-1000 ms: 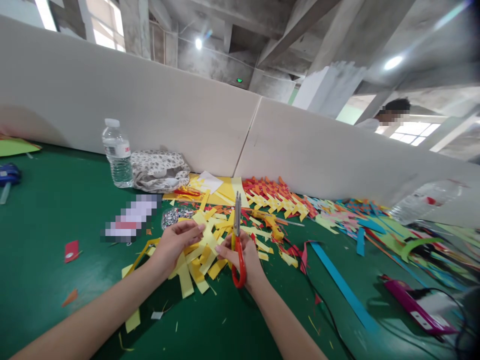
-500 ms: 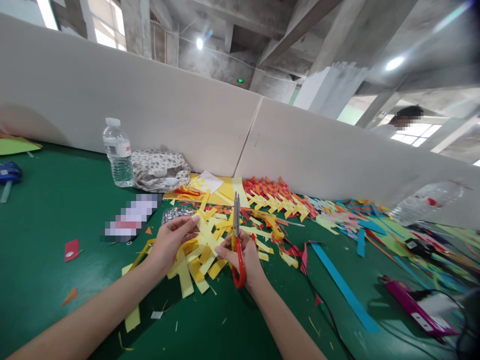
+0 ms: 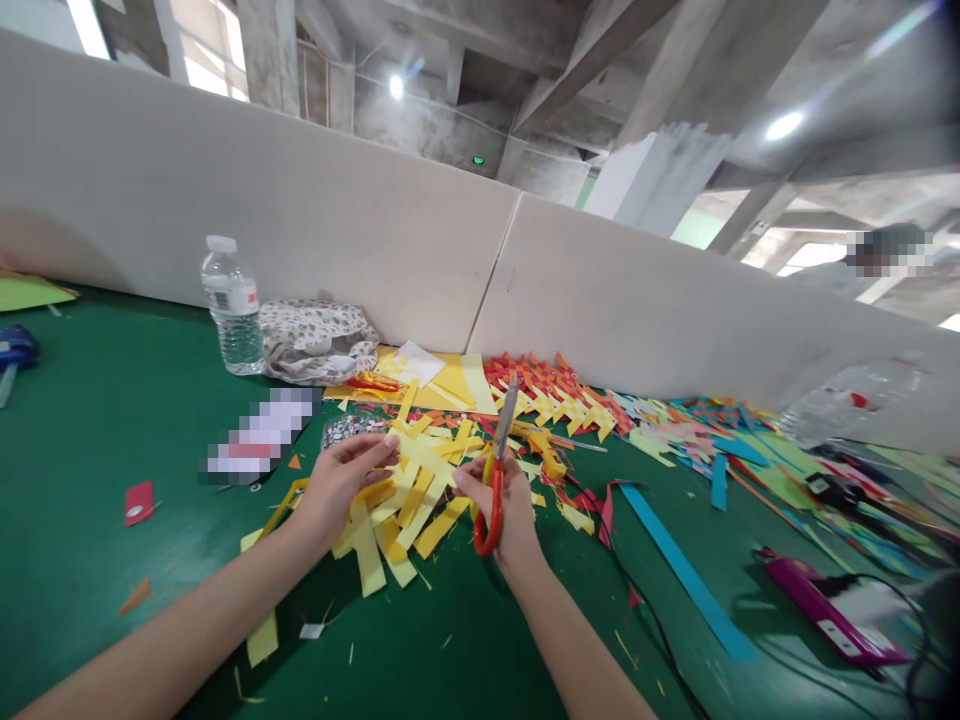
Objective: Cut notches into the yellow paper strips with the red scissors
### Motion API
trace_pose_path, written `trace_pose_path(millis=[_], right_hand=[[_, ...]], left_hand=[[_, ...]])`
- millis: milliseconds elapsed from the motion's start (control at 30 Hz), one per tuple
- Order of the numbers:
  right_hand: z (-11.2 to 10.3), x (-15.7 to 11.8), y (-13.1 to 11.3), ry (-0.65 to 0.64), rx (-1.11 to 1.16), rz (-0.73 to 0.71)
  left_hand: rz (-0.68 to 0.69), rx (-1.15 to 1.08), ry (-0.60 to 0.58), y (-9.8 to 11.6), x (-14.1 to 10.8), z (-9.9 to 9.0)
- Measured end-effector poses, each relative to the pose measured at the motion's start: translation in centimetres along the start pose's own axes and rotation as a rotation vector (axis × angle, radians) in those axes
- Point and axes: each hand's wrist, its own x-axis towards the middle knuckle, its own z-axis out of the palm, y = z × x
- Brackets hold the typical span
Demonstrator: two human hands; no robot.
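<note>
My left hand (image 3: 346, 492) is closed, thumb and forefinger pinched on the upper left of a woven piece of pale and deep yellow paper strips (image 3: 420, 462). The strips' loose ends fan outward over more yellow scraps beneath. My right hand (image 3: 516, 515) is wrapped around a pair of scissors (image 3: 489, 515) with red handles. Their blades point up and away, looking nearly closed. My right thumb is near the right-hand ends of the strips; whether it touches them I cannot tell. Behind the right hand lies a yellow glue gun (image 3: 546, 452) with a black cord.
A water bottle (image 3: 232, 308) and patterned cloth bag (image 3: 319, 340) stand by the white partition (image 3: 360, 230). Finished-looking red and yellow paper weaves (image 3: 532, 385) lie behind. A blue strip (image 3: 682, 570), purple power strip (image 3: 832, 610) and cords are at right. Another person is beyond the partition.
My right hand with the scissors has moved slightly right, away from the strips, and the blades now tilt to the right. My left hand keeps its pinch. The person beyond has moved right.
</note>
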Motion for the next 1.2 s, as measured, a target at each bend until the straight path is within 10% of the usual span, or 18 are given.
trace_pose_path(millis=[500, 1200], right_hand=[[-0.5, 0.5, -0.3, 0.106, 0.146, -0.005], [-1.4, 1.2, -0.3, 0.214, 0.127, -0.15]], left_hand=[[-0.106, -0.071, -0.235, 0.1, -0.6, 0.3], [0.008, 0.44, -0.362, -1.3, -0.3, 0.5]])
